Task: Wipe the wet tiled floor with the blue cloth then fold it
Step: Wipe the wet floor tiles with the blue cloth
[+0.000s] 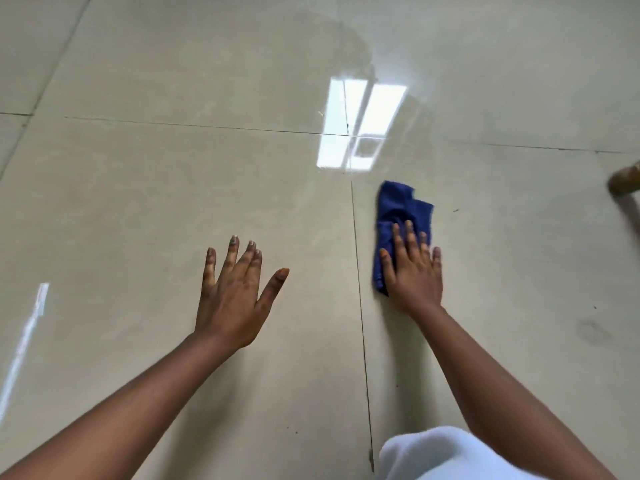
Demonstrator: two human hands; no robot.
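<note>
A person wipes a glossy tiled floor (173, 188) with a cloth (403, 216).
The right hand (414, 271) presses flat on the blue cloth, fingers apart; the left hand (232, 292) is spread, empty.

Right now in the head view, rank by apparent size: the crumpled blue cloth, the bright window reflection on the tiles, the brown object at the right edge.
1. Bright window reflection, largest.
2. Crumpled blue cloth, though the right hand covers part.
3. Brown object, smallest, but cut off by the frame edge, so unsure.
</note>
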